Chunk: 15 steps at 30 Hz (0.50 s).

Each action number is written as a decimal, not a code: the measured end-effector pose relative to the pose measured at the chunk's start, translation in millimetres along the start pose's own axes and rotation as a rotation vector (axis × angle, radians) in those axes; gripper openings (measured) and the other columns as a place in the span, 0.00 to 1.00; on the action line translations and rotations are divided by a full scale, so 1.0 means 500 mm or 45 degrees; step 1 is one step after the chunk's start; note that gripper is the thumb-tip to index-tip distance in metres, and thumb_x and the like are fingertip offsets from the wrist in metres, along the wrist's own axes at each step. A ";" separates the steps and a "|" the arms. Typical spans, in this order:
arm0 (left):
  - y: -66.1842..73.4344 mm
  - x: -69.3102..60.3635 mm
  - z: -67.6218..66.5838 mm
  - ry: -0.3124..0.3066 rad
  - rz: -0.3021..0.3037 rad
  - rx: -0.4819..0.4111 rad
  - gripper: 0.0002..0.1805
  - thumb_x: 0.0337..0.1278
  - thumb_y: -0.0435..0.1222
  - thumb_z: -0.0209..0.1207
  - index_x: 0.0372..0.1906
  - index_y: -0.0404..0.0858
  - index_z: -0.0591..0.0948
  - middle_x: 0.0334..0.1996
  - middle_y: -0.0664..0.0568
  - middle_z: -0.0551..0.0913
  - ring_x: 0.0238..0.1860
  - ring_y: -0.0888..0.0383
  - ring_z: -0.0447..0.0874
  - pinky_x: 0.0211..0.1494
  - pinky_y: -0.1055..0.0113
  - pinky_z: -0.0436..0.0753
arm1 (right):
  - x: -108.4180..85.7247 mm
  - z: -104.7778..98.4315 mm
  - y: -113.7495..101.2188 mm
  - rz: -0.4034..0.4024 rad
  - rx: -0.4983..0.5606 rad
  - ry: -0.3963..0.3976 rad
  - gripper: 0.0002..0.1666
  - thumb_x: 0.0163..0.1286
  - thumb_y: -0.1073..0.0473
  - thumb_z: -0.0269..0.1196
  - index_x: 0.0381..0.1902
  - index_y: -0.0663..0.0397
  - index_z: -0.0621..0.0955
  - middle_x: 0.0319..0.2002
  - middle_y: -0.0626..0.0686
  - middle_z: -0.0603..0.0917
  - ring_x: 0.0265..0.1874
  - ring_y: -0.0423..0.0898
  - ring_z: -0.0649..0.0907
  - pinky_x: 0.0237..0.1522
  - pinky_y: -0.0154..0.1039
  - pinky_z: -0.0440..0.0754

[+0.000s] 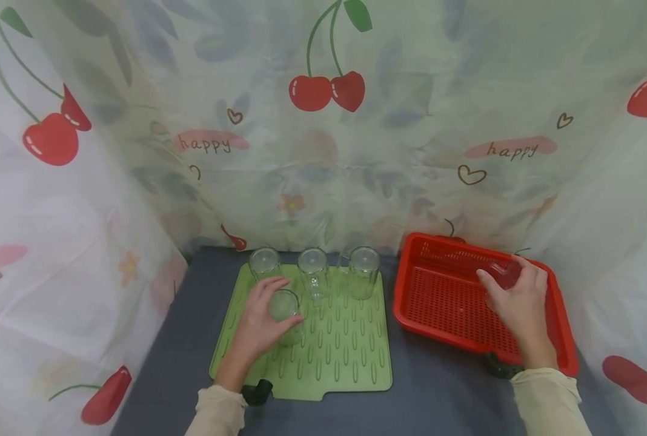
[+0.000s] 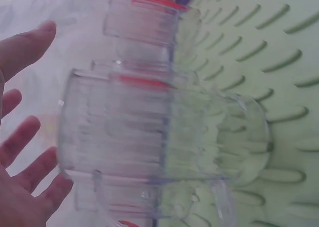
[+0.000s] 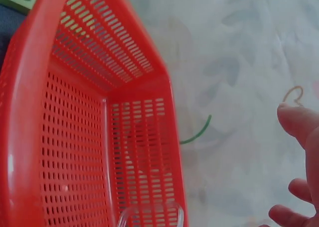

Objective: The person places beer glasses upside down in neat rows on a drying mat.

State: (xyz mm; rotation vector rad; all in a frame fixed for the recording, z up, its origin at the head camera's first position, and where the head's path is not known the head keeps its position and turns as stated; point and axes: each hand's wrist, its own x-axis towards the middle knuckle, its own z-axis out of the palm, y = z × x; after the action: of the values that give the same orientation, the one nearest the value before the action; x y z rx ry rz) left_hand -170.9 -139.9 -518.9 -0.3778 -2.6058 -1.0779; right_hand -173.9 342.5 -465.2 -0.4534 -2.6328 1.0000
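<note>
My left hand (image 1: 255,321) is spread beside a clear glass mug (image 1: 285,330) that stands upside down on a green drying mat (image 1: 351,363). In the left wrist view, the fingers (image 2: 22,142) are apart and do not wrap round the mug. Over the red plastic basket (image 1: 438,330), my right hand (image 1: 522,297) has thumb and fingers parted around a clear glass (image 1: 503,274). The glass looks red against the basket wall. Only part of this glass (image 3: 152,207) shows in the right wrist view, below the open fingers. Whether the right hand touches it cannot be seen.
Along the mat's back edge stand three upturned glasses: a left one (image 1: 265,261), a middle one (image 1: 314,275) and a right one (image 1: 363,272). A grey tabletop (image 1: 411,393) lies beneath. Patterned curtains (image 1: 345,200) close off the back and sides.
</note>
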 end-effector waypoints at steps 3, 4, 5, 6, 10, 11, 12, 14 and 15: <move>0.012 -0.001 -0.004 0.032 0.040 -0.008 0.43 0.43 0.46 0.80 0.68 0.48 0.76 0.68 0.52 0.73 0.70 0.49 0.71 0.68 0.46 0.78 | 0.012 -0.004 0.013 0.047 -0.043 -0.065 0.58 0.68 0.33 0.63 0.80 0.59 0.50 0.74 0.71 0.54 0.69 0.70 0.57 0.59 0.73 0.72; 0.017 -0.001 -0.005 0.041 0.050 -0.014 0.42 0.43 0.45 0.80 0.68 0.48 0.76 0.69 0.52 0.72 0.70 0.49 0.71 0.68 0.45 0.78 | 0.016 -0.006 0.019 0.063 -0.059 -0.095 0.60 0.68 0.32 0.62 0.80 0.60 0.49 0.74 0.72 0.52 0.70 0.71 0.55 0.59 0.75 0.70; 0.023 -0.002 -0.006 0.047 0.059 -0.020 0.42 0.43 0.45 0.80 0.68 0.48 0.76 0.69 0.52 0.72 0.70 0.48 0.71 0.68 0.45 0.78 | 0.019 -0.007 0.025 0.077 -0.075 -0.124 0.62 0.67 0.31 0.62 0.80 0.60 0.48 0.74 0.73 0.50 0.70 0.73 0.53 0.58 0.76 0.68; 0.029 -0.002 -0.008 0.051 0.065 -0.026 0.42 0.43 0.45 0.80 0.68 0.47 0.76 0.69 0.52 0.72 0.71 0.48 0.71 0.68 0.45 0.78 | 0.023 -0.008 0.031 0.085 -0.092 -0.150 0.63 0.67 0.30 0.62 0.80 0.61 0.47 0.74 0.74 0.49 0.69 0.74 0.52 0.58 0.76 0.67; 0.052 -0.006 -0.014 0.052 0.081 -0.040 0.43 0.44 0.46 0.80 0.69 0.48 0.75 0.70 0.51 0.71 0.71 0.48 0.69 0.68 0.44 0.77 | 0.038 -0.007 0.049 0.072 -0.143 -0.182 0.65 0.66 0.29 0.62 0.79 0.65 0.46 0.73 0.77 0.46 0.68 0.77 0.50 0.58 0.76 0.61; 0.056 -0.006 -0.015 0.048 0.079 -0.045 0.43 0.45 0.47 0.79 0.69 0.48 0.75 0.70 0.52 0.71 0.72 0.48 0.69 0.68 0.44 0.77 | 0.043 -0.007 0.052 0.070 -0.157 -0.179 0.65 0.66 0.29 0.62 0.79 0.66 0.46 0.73 0.77 0.46 0.68 0.77 0.50 0.58 0.76 0.61; 0.060 -0.007 -0.016 0.043 0.077 -0.050 0.43 0.45 0.47 0.79 0.69 0.49 0.75 0.71 0.53 0.70 0.72 0.49 0.69 0.68 0.45 0.77 | 0.048 -0.006 0.055 0.067 -0.171 -0.177 0.66 0.66 0.30 0.63 0.79 0.67 0.46 0.73 0.77 0.46 0.68 0.77 0.49 0.58 0.77 0.60; 0.067 -0.010 -0.017 0.037 0.079 -0.063 0.42 0.46 0.48 0.79 0.70 0.50 0.74 0.71 0.54 0.70 0.72 0.49 0.68 0.69 0.44 0.77 | 0.059 -0.005 0.057 0.068 -0.193 -0.179 0.66 0.66 0.30 0.63 0.79 0.67 0.45 0.73 0.77 0.45 0.69 0.77 0.49 0.59 0.77 0.60; 0.070 -0.011 -0.017 0.040 0.088 -0.074 0.42 0.47 0.47 0.78 0.70 0.49 0.74 0.71 0.54 0.70 0.72 0.49 0.68 0.68 0.44 0.77 | 0.063 -0.005 0.059 0.071 -0.201 -0.183 0.67 0.65 0.30 0.64 0.79 0.68 0.45 0.73 0.77 0.44 0.69 0.78 0.48 0.59 0.77 0.61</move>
State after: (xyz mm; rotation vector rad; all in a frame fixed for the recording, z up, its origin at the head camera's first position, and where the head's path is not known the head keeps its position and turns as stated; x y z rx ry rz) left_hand -152.0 -122.6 -492.8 -0.4567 -2.5195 -1.1289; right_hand -196.2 376.9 -478.6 -0.5098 -2.8563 0.8749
